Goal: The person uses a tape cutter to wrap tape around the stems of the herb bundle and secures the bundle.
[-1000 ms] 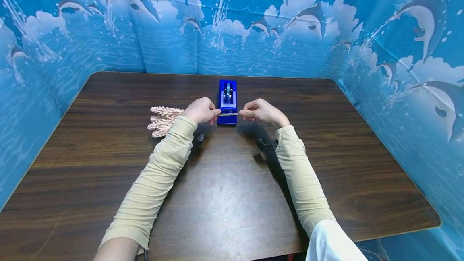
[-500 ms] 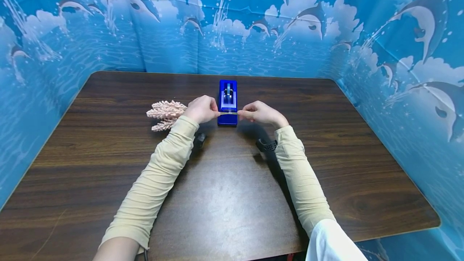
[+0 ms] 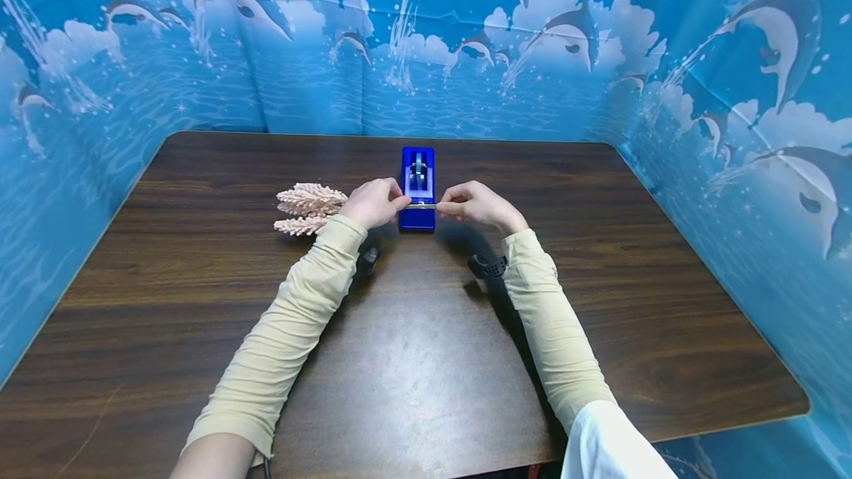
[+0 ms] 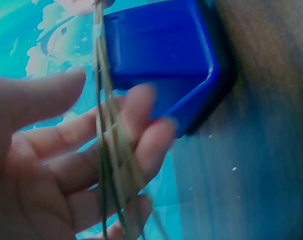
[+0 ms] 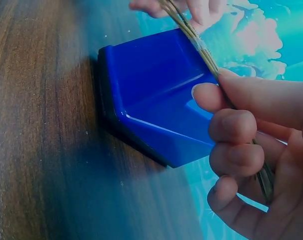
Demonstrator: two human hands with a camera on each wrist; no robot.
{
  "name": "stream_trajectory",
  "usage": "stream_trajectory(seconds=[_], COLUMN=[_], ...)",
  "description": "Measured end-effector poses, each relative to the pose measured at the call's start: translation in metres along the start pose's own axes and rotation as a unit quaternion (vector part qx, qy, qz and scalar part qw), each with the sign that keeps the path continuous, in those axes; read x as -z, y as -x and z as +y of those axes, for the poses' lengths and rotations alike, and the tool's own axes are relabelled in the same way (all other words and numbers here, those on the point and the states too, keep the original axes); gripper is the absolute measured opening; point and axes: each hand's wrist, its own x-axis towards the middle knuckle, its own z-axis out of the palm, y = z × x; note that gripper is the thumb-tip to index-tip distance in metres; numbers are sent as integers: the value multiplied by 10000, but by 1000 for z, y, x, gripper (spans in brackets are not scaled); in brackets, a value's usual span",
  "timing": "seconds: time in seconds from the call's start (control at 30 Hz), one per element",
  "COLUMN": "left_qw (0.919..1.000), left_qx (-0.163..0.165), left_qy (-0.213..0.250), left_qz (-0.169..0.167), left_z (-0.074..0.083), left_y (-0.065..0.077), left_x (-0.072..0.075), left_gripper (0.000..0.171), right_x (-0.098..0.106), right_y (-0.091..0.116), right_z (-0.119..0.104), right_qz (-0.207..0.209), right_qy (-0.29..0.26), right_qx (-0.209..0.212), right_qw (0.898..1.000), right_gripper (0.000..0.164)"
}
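A bunch of pale pink dried flowers (image 3: pixel 309 205) sticks out to the left of my left hand (image 3: pixel 374 202). Its thin stems (image 5: pixel 211 61) span the gap between both hands, above the front of a blue tape dispenser (image 3: pixel 418 222). My left hand's half-curled fingers (image 4: pixel 141 107) cradle the stems, the thumb a little off them. My right hand (image 3: pixel 478 205) pinches the stem ends between thumb and index finger, the other fingers curled around the ends. A clear, shiny band of tape (image 4: pixel 98 31) shows round the stems.
The dark wooden table (image 3: pixel 406 361) extends around the dispenser. Behind and beside it hangs a blue curtain (image 3: pixel 433 102) printed with dolphins. Black wrist devices sit under both forearms, the right one's strap (image 3: pixel 489 266) visible.
The flower heads have turned and swung slightly upward in the head view. My left hand has shifted slightly right along the stems; my right hand stays nearly in place.
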Motion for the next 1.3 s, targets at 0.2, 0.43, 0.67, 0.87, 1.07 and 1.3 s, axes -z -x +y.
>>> stream_trajectory(seconds=[0.2,0.43,0.67,0.87,1.07,1.3], left_qw=[9995,9995,9998,9997,9998,9987], left_qx=[132,185,-14,-145,-214,-83], left_qy=[-34,15,31,16,-4,30], left_qz=[275,263,200,170,-57,-507], left_z=[1,0,-2,-5,-10,-7], left_y=[-2,-4,-5,-5,-6,-6], left_x=[-3,-6,-8,-8,-10,-4], left_gripper=[25,21,15,14,18,17], right_x=[0,-2,-4,-5,-9,-3], right_y=[-1,-1,0,0,-5,-1], right_z=[-1,-5,-6,-7,-8,-1], right_qz=[59,105,61,75,-195,-273], right_qy=[14,406,460,383,795,398], right_qx=[-27,-534,-560,-469,-413,-464], right_qw=[10000,9977,9974,9981,9958,9978], right_gripper=[25,36,42,40,49,49])
